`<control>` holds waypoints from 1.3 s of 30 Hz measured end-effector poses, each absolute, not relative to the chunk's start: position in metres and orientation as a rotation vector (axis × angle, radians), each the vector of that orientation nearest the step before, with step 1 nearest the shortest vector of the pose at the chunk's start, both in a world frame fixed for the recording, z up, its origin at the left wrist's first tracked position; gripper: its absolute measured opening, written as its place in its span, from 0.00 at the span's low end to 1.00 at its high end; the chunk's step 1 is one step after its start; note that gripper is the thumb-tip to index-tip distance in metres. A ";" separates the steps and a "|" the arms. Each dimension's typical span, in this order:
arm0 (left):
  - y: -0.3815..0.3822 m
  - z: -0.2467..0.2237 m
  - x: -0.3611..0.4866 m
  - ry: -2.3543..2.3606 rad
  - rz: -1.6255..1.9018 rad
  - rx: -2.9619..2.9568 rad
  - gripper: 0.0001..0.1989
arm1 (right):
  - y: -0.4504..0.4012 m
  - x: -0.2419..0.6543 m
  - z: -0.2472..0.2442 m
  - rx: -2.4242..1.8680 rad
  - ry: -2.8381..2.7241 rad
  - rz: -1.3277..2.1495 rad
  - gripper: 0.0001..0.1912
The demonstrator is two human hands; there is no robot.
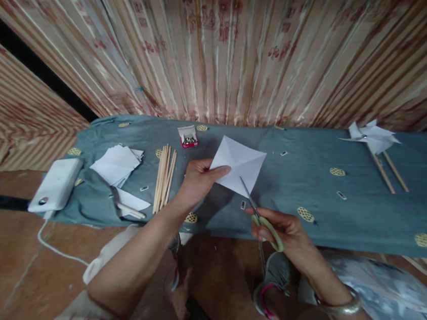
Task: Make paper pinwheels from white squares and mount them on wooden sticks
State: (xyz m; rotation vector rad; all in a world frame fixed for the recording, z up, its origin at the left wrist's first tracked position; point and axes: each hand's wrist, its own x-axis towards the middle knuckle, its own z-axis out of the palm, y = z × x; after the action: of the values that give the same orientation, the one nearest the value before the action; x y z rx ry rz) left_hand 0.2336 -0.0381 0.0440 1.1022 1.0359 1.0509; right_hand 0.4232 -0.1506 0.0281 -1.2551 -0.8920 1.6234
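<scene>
My left hand [200,181] grips a square sheet of white paper [242,159] by its left side, thumb on top. Crossing fold lines show on the sheet, which is held above the cloth. My right hand [277,225] is closed around the light green handles of a pair of scissors [256,214]. Their blades point up and left and overlap the paper's lower edge; whether they are cutting at this instant I cannot tell. To the left of my left hand lie several wooden sticks [164,178] side by side.
A green cloth [207,215] covers the narrow table. On it are a small open box of metal pins [188,137], stacked white paper squares [117,164], a white power bank [56,184] with a cable, and paper pinwheels on sticks [376,139] at right. A curtain [224,54] hangs behind.
</scene>
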 end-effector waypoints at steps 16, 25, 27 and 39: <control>-0.041 0.044 0.235 1.025 1.031 1.041 0.09 | -0.152 0.423 0.028 -1.261 -0.931 1.581 0.21; -0.040 0.041 0.234 1.024 1.028 1.052 0.10 | -0.152 0.422 0.029 -1.274 -0.894 1.601 0.21; -0.040 0.039 0.234 1.020 1.025 1.068 0.10 | -0.152 0.422 0.029 -1.263 -0.882 1.607 0.21; -0.041 0.039 0.234 1.021 1.000 1.089 0.09 | -0.153 0.421 0.025 -1.258 -0.913 1.541 0.21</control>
State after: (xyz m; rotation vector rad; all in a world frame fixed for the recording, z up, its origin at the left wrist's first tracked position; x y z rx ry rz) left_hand 0.2342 -0.0414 0.0388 1.0887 1.0215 1.0004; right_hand 0.4206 -0.1527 0.0255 -1.2579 -0.9127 1.5412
